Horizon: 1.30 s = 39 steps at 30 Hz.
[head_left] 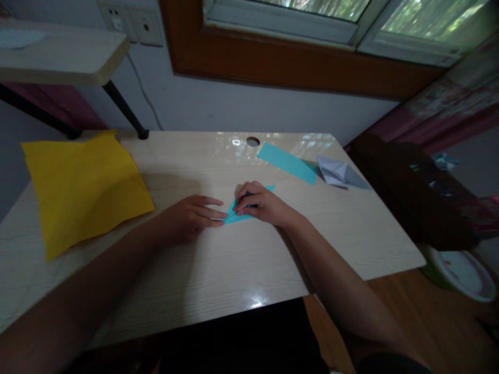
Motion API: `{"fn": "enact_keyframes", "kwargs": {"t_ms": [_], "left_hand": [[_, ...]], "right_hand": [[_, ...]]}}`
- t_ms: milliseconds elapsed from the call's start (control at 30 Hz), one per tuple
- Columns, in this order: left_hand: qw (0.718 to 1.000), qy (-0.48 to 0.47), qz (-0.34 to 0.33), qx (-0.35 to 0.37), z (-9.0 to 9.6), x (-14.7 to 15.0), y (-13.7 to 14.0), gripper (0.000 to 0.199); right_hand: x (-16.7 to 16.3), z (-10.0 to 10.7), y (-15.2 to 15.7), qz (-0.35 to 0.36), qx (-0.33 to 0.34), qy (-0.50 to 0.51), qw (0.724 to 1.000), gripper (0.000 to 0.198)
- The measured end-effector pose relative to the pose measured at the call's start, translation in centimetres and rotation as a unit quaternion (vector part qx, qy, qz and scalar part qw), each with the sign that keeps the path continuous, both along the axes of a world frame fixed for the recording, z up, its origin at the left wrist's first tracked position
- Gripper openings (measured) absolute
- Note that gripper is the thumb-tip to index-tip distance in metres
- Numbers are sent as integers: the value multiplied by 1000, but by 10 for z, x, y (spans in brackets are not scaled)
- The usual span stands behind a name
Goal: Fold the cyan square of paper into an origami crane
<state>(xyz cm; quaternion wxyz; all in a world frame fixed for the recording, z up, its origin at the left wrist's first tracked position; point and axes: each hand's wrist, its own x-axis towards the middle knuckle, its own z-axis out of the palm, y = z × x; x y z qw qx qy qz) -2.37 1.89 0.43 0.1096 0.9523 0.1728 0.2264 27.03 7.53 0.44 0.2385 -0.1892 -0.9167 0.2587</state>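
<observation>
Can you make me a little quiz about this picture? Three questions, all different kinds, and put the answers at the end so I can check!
1. Pick one. What colour is the big sheet on the left of the table?
A) pink
B) yellow
C) green

2. True or false? The right hand is on the folded turquoise paper.

3. Look and tell. What lies at the right end of the flat turquoise strip?

Key:
1. B
2. True
3. A folded whitish paper
</observation>
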Motion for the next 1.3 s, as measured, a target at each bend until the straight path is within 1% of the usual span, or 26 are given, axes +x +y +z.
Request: {"fn": "enact_keyframes", "kwargs": {"t_ms": [167, 300, 433, 533, 667, 767, 900, 967, 1067, 1167, 1233, 1300], "left_hand": [[999, -7, -32, -35, 0, -4, 6, 40], [998, -20, -42, -32, -1, -7, 5, 36], [1000, -20, -19, -12, 1, -5, 1, 35], [1000, -20, -2, -7, 4, -3, -3, 37], [999, -47, 5, -15, 7, -2, -5, 36], [998, -56, 22, 3, 7, 0, -7, 37], [997, -8, 67, 29, 2, 7, -11, 45], [995, 11, 89, 30, -1, 11, -12, 45], [995, 21, 90, 23, -4, 14, -12, 41], [996, 25, 88, 20, -4, 14, -11, 41], [996, 35, 85, 22, -3, 14, -11, 42], [995, 46, 79, 25, -2, 16, -12, 40]], "right_hand": [[1, 1, 0, 0, 4, 1, 1000, 11], [0, 2, -1, -4, -3, 2, 1000, 10], [2, 1, 0, -3, 0, 3, 1000, 10], [4, 0, 1, -20, 1, 2, 1000, 10], [6, -2, 1, -36, 3, 4, 999, 10], [6, -2, 0, -40, 10, 8, 999, 9], [3, -1, -1, -43, 11, 11, 999, 8], [3, -1, -2, -43, 5, 12, 999, 9], [6, 1, 0, -40, -2, 17, 999, 9], [17, 2, 4, -43, -2, 16, 999, 9], [26, 3, 7, -64, 5, 16, 998, 8], [35, 3, 10, -91, 28, 6, 995, 6]]}}
